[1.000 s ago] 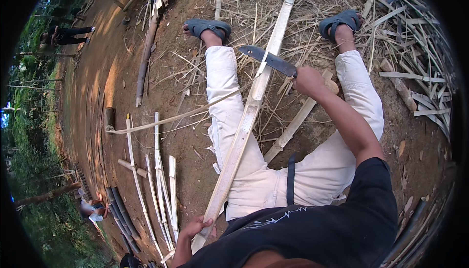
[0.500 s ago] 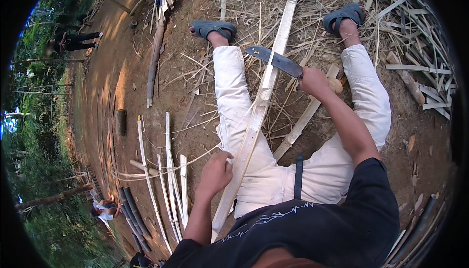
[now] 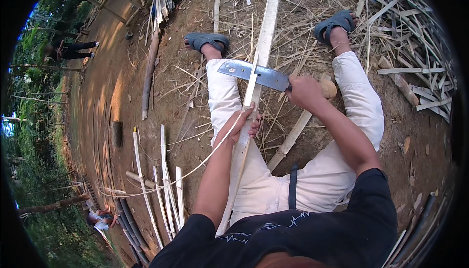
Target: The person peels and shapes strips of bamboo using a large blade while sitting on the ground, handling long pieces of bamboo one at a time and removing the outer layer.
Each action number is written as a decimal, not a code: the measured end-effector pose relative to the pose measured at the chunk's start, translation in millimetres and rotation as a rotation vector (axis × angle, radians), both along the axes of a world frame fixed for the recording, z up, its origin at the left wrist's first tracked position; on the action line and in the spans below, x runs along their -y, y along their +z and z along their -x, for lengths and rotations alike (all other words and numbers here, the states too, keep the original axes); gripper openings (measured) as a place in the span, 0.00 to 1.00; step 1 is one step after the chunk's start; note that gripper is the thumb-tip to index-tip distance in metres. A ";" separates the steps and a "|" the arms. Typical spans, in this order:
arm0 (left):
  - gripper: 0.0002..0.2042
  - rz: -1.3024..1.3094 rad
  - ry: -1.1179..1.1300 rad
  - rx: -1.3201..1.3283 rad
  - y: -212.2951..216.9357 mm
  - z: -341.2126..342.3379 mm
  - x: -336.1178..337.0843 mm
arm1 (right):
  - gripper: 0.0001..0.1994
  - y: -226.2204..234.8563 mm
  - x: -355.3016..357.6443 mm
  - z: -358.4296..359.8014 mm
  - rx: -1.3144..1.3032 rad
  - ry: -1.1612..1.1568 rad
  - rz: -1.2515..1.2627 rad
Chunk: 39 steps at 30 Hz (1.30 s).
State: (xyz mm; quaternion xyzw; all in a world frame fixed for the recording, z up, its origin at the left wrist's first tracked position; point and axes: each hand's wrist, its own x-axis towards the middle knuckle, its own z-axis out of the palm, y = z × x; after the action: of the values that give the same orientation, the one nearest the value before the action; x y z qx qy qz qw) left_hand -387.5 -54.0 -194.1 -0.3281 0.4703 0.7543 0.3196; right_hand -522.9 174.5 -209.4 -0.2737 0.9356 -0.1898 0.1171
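Okay so the split bamboo slat (image 3: 264, 33) lies over the left thigh of the white trousers (image 3: 337, 156), long axis pointing away from the body, far end leaning slightly right. Machete's (image 3: 271, 78) crosswise on it, tip leftward over the trousers' left shin. Left hand's (image 3: 246, 125) wrapped round the slat by the left knee, some fingers hidden; right fist's (image 3: 305, 92) between the trouser legs, clenched on the mostly covered handle. Slat's far end meets the view's top edge.

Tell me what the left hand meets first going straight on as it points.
Likely the knife, which crosses the strip ahead of the left hand; exact depth is unclear.
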 end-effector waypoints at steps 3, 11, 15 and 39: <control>0.23 0.057 0.046 -0.034 16.1 -13.5 -1.2 | 0.12 15.2 9.8 -23.0 -0.098 0.153 0.015; 0.27 0.324 0.005 -0.111 58.4 -66.1 -13.7 | 0.04 82.2 -8.7 50.1 -0.504 0.141 0.006; 0.27 0.346 0.031 -0.102 49.8 -78.8 -13.9 | 0.05 85.3 5.9 -10.4 -0.375 0.183 -0.108; 0.27 0.287 0.052 -0.080 22.1 -164.0 -7.6 | 0.09 83.9 14.2 40.0 -0.336 -0.020 -0.157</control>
State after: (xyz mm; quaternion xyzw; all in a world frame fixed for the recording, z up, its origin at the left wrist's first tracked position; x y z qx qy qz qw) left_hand -223.4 -46.4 -172.0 -0.3521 0.5770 0.7000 0.2306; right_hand -563.0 160.3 -125.5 -0.2821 0.9567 -0.0688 -0.0217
